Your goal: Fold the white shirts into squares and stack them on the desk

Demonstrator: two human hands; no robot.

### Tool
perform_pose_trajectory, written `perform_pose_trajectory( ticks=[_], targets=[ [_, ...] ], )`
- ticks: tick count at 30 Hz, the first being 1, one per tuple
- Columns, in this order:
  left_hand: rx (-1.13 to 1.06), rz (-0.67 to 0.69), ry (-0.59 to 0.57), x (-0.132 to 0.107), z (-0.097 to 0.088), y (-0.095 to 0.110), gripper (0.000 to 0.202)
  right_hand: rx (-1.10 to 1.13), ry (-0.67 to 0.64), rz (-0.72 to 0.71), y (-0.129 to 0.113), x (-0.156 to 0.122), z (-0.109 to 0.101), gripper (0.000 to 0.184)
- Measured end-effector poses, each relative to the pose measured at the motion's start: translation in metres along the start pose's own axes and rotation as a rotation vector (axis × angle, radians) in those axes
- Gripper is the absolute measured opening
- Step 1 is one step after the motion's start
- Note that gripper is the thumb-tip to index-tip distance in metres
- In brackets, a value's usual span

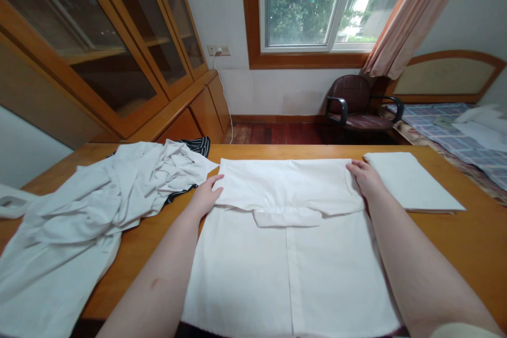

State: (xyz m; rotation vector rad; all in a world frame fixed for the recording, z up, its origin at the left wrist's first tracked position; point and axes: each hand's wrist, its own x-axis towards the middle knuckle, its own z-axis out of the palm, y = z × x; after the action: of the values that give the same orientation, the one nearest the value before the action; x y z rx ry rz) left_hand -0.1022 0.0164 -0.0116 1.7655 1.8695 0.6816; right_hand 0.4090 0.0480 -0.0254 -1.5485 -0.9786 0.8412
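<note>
A white shirt (pixel 289 269) lies flat on the wooden table (pixel 467 237) in front of me, its top part folded down over the middle, collar showing at the fold. My left hand (pixel 206 195) rests at the left edge of the folded part, fingers closed on the cloth. My right hand (pixel 366 179) lies on the right edge of the fold, fingers curled on the fabric.
A heap of white clothes (pixel 79 222) with a striped garment (pixel 196 145) covers the table's left side. A folded white garment (pixel 412 182) lies at the right. Behind are a wooden cabinet (pixel 119 53), a brown armchair (pixel 358 103), a window and a bed (pixel 463 132).
</note>
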Motion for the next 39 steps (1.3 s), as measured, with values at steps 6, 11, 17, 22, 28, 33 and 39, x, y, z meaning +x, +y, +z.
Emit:
perform_pose_trajectory(
  ticks=[6, 11, 17, 22, 28, 33, 39],
  targets=[
    [0.018, -0.002, 0.0, 0.0, 0.0, 0.002, 0.047, 0.126, 0.092, -0.08, 0.009, 0.005, 0.004, 0.059],
    [0.023, -0.013, 0.004, -0.001, -0.002, 0.005, 0.047, -0.022, 0.075, -0.137, 0.016, 0.009, 0.004, 0.055],
    [-0.014, -0.021, 0.037, -0.005, -0.001, 0.006, 0.046, -0.232, 0.072, -0.163, 0.018, 0.007, 0.003, 0.048],
    [0.042, -0.053, 0.158, -0.004, -0.008, 0.02, 0.045, -0.344, 0.112, -0.168, 0.012, 0.001, 0.006, 0.054],
    [0.191, 0.173, 0.204, 0.021, 0.0, 0.051, 0.039, -0.425, 0.071, -0.187, 0.007, -0.004, 0.005, 0.063],
    [0.373, 0.215, 0.11, 0.036, 0.039, 0.057, 0.046, -0.629, 0.049, -0.218, -0.003, -0.009, 0.001, 0.057],
    [0.513, 0.17, 0.046, 0.035, 0.059, 0.046, 0.055, -0.885, 0.022, -0.216, -0.006, -0.01, 0.001, 0.045]
  ],
)
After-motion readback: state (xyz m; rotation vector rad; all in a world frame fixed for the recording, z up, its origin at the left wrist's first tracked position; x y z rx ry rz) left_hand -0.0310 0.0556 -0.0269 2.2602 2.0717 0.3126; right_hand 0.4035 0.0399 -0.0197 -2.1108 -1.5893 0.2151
